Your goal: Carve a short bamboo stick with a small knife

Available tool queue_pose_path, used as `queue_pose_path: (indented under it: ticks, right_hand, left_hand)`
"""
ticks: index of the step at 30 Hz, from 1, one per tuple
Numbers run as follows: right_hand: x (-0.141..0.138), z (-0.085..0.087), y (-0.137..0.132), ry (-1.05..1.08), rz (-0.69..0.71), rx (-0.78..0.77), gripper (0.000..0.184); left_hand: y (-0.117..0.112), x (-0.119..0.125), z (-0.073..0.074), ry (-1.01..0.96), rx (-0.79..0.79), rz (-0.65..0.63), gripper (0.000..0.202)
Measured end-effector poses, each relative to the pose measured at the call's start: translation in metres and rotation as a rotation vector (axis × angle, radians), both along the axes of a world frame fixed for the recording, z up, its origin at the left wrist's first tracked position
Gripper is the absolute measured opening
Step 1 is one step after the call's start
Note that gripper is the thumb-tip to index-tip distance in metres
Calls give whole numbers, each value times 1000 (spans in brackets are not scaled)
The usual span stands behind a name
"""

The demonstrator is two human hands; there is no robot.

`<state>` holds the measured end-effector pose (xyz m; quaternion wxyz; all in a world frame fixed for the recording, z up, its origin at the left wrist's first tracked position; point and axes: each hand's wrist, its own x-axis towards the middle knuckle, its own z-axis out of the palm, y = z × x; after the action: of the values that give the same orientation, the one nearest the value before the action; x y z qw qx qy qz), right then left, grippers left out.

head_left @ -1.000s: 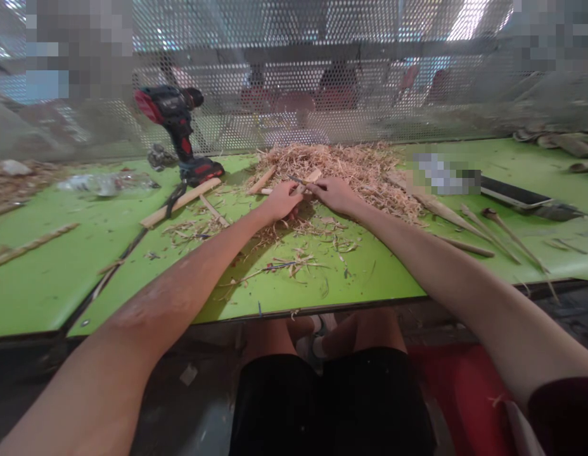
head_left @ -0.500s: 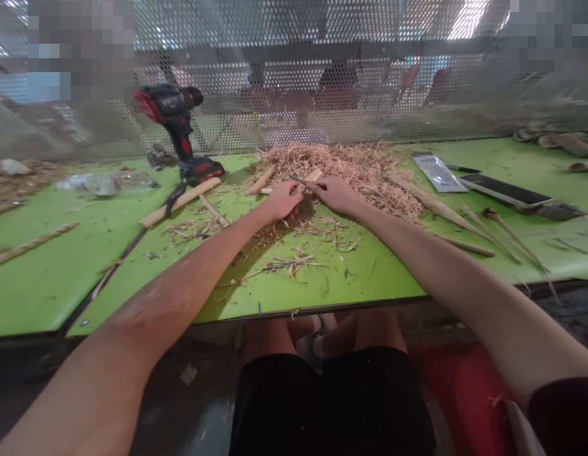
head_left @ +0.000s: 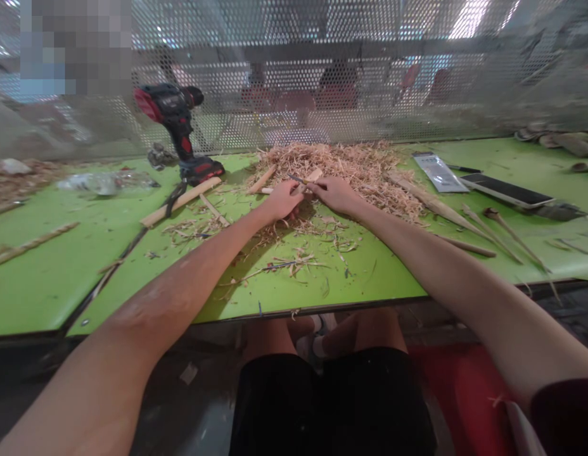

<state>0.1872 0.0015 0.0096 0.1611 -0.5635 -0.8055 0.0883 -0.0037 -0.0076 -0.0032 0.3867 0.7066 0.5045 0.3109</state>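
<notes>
Over the green table, my left hand (head_left: 282,202) is closed around a pale piece of wood (head_left: 315,173), whose flat end sticks out beyond the fingers. My right hand (head_left: 336,194) is beside it, closed on a slim dark knife (head_left: 296,179) that lies across the wood and points left. The two hands almost touch, and their curled fingers hide most of the wood and the knife's handle. A heap of curly wood shavings (head_left: 370,171) lies just behind and to the right of them.
A cordless drill (head_left: 180,130) stands at left behind a wooden strip (head_left: 182,201). Sticks (head_left: 446,209), a phone (head_left: 507,189) and a silver packet (head_left: 439,172) lie at right. A perforated metal screen (head_left: 284,120) closes off the back. A table seam (head_left: 108,272) runs at left.
Both hands keep nearly the same place and the same hold on the wood and the knife. The view has shifted very slightly.
</notes>
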Motion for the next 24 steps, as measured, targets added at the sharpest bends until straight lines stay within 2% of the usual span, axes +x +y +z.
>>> queue_pose_path:
  ticks: [12,24]
  right_hand:
    - [-3,2,-3,-13,-5,3,50]
    - [-3,2,-3,-21,-15,5,55]
  left_hand:
    - [0,0,1,37,23,-8,4]
    - [1,-1,-1,25,21,-10,8]
